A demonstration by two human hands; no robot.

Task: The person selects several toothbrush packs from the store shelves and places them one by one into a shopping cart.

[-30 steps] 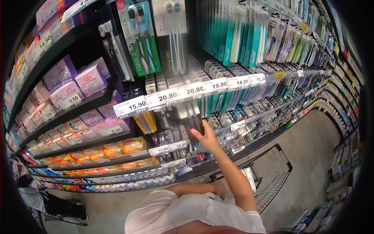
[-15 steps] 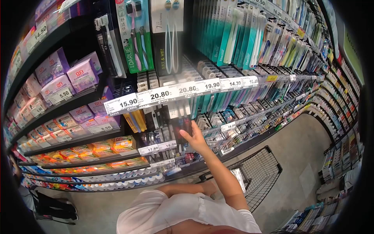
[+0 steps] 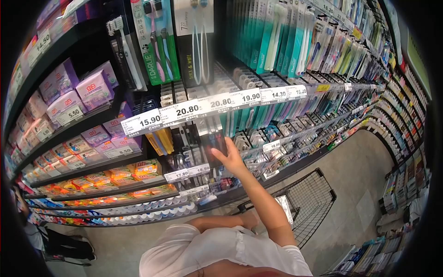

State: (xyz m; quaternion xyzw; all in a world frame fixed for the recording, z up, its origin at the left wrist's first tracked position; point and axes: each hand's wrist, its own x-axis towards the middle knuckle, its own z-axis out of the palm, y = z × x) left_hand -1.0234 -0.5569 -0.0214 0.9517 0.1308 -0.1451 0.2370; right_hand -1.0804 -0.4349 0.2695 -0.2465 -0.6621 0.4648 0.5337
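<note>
My right hand (image 3: 227,156) is at a dark toothbrush pack (image 3: 215,142) hanging below the price strip (image 3: 217,105). The thumb lies across the pack's front and the fingers curl along its right edge, partly hidden. Low in front of my body, my left hand (image 3: 250,220) is close to the handle end of a black wire shopping cart (image 3: 310,203); its fingers do not show clearly. Above the strip hang a black-and-white twin toothbrush pack (image 3: 199,60) and a green Darlie pack (image 3: 157,51).
Teal toothbrush packs (image 3: 265,41) hang on hooks to the right. Purple-and-white packs (image 3: 94,87) and orange packs (image 3: 99,177) fill shelves on the left. A person's dark-clad legs (image 3: 69,243) are at lower left. Another curved shelf (image 3: 406,106) stands at far right.
My right thumb has come down against the front of the dark toothbrush pack, which shows more clearly now. My left hand stays low by the cart. The view has shifted slightly.
</note>
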